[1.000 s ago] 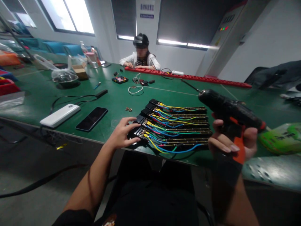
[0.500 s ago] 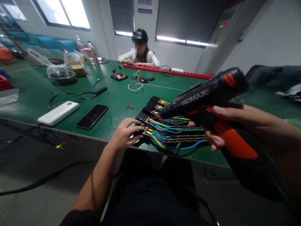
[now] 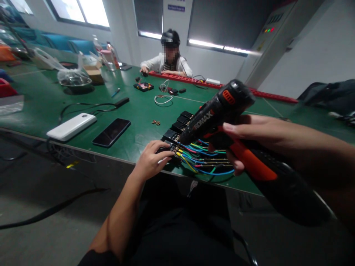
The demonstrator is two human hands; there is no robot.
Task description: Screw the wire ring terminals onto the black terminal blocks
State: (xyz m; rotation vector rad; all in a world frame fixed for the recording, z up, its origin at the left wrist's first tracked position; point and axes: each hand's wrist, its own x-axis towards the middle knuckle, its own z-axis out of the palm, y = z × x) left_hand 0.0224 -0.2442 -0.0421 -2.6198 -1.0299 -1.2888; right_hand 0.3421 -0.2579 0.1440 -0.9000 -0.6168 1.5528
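My right hand (image 3: 257, 135) is wrapped around the grip of a black and orange cordless drill (image 3: 216, 114), its thumb along the top of the handle. The drill points down and left, its front end just above a row of black terminal blocks (image 3: 179, 127). Yellow, blue, green and red wires (image 3: 206, 162) run from the blocks to the right. My left hand (image 3: 151, 159) has its fingers and thumb curled around the left end of the nearest terminal block. Whether the drill's tip touches a screw is hidden. Several small brass-coloured screws (image 3: 155, 122) lie beyond the blocks.
A black phone (image 3: 111, 132) and a white power bank (image 3: 71, 127) lie to the left on the green table (image 3: 138, 111). Across the table sits a person (image 3: 169, 62) beside a long red rail (image 3: 191, 79). A plastic bag (image 3: 73, 75) stands at the back left.
The drill has moved left and down toward the blocks, its front end now nearer my left hand. My left hand stays at the nearest block. The view has shifted slightly.
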